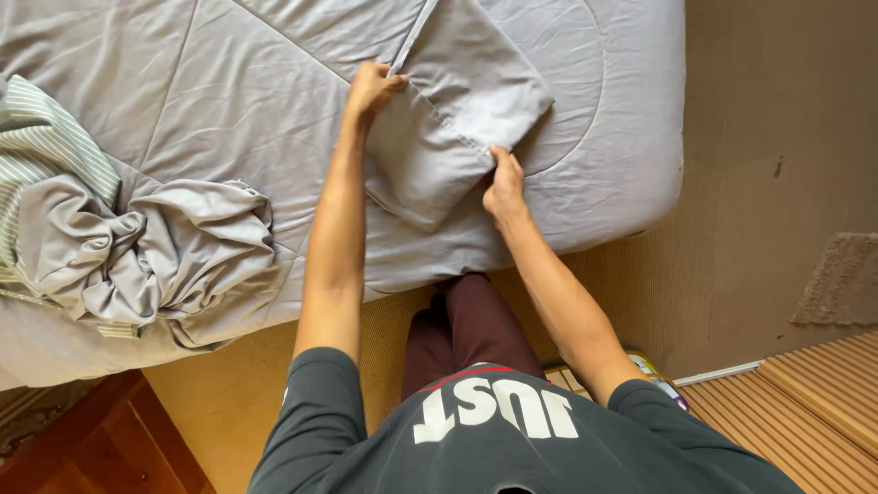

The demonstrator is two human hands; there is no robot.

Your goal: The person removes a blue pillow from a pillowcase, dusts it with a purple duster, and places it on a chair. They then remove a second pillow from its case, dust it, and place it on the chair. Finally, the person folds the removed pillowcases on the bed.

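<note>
A grey pillow in a grey pillowcase (457, 110) lies on the grey quilted bedspread (229, 91) near the bed's corner. My left hand (370, 89) grips the pillowcase's open edge at the pillow's upper left side. My right hand (504, 186) pinches the same open edge at the lower right side. Both arms reach forward from my dark grey shirt over the edge of the bed.
A crumpled grey sheet (155, 256) and a striped green-white cloth (46, 137) lie at the bed's left. The floor below is tan carpet (750, 183), with a small rug (846, 279) at right, wooden slats (805, 412) at lower right and a wooden piece of furniture (91, 448) at lower left.
</note>
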